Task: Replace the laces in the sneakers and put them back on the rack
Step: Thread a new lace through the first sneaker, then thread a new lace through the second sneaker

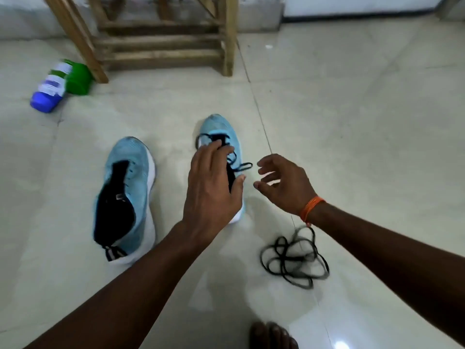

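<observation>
Two light-blue sneakers on the tiled floor (pixel 352 122), toes toward the wooden rack (pixel 161 54). Right-side sneaker (pixel 219 124) partly threaded with a black lace (pixel 241 167), directly under the left hand (pixel 214 187): fingers extended, resting on lace and tongue. Right hand (pixel 284 182) just beside it, not touching, fingers loosely curled, holding nothing. Unlaced sneaker (pixel 136 157) left of both hands. Loose lace (pixel 297 259) heaped near the right forearm.

Blue bottle (pixel 47 93) beside green container (pixel 78 79)
</observation>
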